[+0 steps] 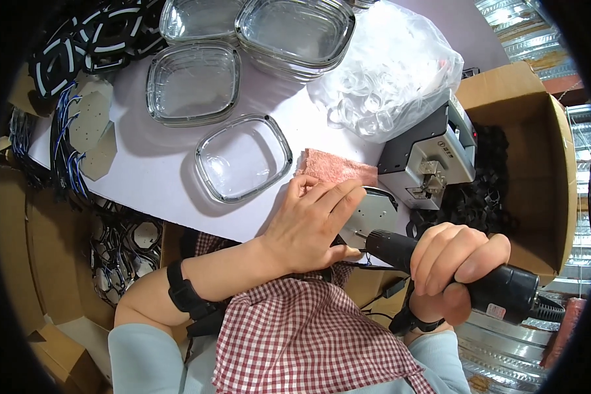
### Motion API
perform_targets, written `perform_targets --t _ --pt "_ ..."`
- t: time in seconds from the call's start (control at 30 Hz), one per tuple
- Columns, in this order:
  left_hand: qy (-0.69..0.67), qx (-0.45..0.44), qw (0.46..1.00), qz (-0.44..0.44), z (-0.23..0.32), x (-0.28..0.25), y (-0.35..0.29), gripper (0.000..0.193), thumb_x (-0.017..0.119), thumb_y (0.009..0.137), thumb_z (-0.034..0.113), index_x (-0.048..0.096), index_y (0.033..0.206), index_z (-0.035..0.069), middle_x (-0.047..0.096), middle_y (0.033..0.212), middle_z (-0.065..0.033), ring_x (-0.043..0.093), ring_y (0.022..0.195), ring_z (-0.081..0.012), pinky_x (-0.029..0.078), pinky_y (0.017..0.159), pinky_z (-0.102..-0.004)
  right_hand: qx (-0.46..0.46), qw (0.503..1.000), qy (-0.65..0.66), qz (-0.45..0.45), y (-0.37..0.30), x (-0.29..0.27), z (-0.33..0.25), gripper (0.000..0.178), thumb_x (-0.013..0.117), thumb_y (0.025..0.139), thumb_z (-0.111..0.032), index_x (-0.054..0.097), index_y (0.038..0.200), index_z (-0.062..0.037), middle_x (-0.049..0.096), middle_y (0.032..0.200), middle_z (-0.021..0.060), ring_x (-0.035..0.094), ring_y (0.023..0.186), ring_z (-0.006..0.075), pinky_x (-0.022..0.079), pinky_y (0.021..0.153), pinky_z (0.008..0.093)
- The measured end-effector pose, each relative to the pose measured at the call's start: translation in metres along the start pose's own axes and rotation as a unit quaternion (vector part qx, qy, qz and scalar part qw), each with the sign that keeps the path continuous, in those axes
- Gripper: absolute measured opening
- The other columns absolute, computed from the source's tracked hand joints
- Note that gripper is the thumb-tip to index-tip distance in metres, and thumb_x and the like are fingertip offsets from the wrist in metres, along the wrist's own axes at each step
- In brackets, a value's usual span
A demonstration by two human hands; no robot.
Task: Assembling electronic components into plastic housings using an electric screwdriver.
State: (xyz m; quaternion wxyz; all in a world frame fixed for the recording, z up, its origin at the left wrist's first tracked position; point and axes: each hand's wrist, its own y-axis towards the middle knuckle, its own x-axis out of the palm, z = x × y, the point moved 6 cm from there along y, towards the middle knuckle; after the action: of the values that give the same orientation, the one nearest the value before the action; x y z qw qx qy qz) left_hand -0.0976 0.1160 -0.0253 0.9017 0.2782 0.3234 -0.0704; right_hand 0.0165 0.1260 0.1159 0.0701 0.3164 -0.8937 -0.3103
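Note:
My right hand point(456, 262) is wrapped round a black electric screwdriver point(391, 247), which is tilted with its bit pointing left. The bit's tip meets a light grey metal plate point(372, 218) with small holes, set in a dark-rimmed part at the table's front edge. Fingers stretched out, my left hand point(315, 220) lies flat over the left side of that plate and hides much of it. A pink cloth point(338, 167) lies just beyond my left fingers. To the left of it rests a clear glass-like cover with a dark rim point(243, 159).
Stacked clear covers point(194, 82) stand at the back, beside a plastic bag of clear rings point(394, 72). A grey metal machine point(433, 157) is at the right, next to a cardboard box point(538, 164) of black parts. Grey plates point(92, 128) and blue-black wires point(64, 144) lie at the left.

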Motion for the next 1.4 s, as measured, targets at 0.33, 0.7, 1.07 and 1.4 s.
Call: perform_targets --t 0.33,0.7,1.07,1.4 --pt "-0.012 -0.001 1.0 -0.018 -0.001 0.0 0.001 0.089 0.076 0.072 0.054 0.044 0.139 0.004 0.052 0.138 -0.0126 0.053 0.119 -0.0267 0.033 0.1 -0.0452 0.007 0.997 0.059 0.04 0.0 -0.021 -0.017 0.033 0.072 0.086 -0.01 0.047 0.108 -0.0081 0.064 0.078 0.0102 0.062 0.056 0.0179 0.052 0.052 0.0278" --pt "-0.015 -0.012 0.996 -0.088 0.002 -0.003 0.008 0.092 0.078 0.072 0.046 0.039 0.145 0.004 0.045 0.147 -0.0142 0.052 0.124 -0.0275 0.03 0.104 -0.0467 -0.024 0.975 -0.031 0.218 -0.032 -0.079 -0.022 0.038 0.064 0.09 -0.021 0.047 0.12 -0.007 0.057 0.082 0.0097 0.053 0.052 0.0123 0.045 0.051 0.0241" --pt "-0.01 -0.012 0.996 -0.091 0.002 -0.001 0.012 0.091 0.078 0.072 0.046 0.041 0.143 0.003 0.048 0.145 -0.0139 0.053 0.123 -0.0266 0.031 0.102 -0.0457 -0.008 0.975 -0.044 0.219 -0.033 -0.082 -0.012 0.037 0.065 0.091 -0.024 0.046 0.118 -0.0077 0.059 0.082 0.0094 0.054 0.053 0.0126 0.046 0.049 0.025" --pt "0.003 -0.016 0.996 -0.093 0.004 0.001 0.014 0.094 0.08 0.068 0.045 0.041 0.143 0.004 0.048 0.145 -0.0122 0.055 0.118 -0.0247 0.032 0.1 -0.0449 0.058 0.994 -0.071 0.067 0.001 -0.059 -0.001 0.031 0.074 0.084 -0.012 0.05 0.103 -0.0056 0.06 0.077 0.0103 0.057 0.055 0.0166 0.046 0.05 0.0249"
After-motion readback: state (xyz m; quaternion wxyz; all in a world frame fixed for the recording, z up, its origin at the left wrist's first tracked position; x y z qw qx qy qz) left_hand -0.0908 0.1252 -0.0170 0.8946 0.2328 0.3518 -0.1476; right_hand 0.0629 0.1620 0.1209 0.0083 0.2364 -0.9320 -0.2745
